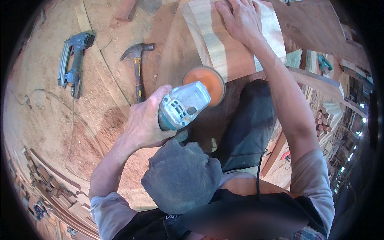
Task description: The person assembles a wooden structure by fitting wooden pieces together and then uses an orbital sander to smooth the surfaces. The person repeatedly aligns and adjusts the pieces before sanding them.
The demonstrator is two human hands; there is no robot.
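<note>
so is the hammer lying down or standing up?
Lying down: from above, the hammer shows its head and long handle stretched along the dusty floor. The left hand grips the sander instead.

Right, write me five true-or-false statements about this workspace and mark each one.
1. The left hand holds a power tool, while the right hand lies on a wooden board. True.
2. The power tool ends in a square black pad. False: it has a round orange disc.
3. The hammer lies to the right of the nail gun. True.
4. The nail gun is in the right hand. False: it lies apart from both hands.
5. The hammer lies on the wooden board. False: it lies beside it, to the left.
</note>
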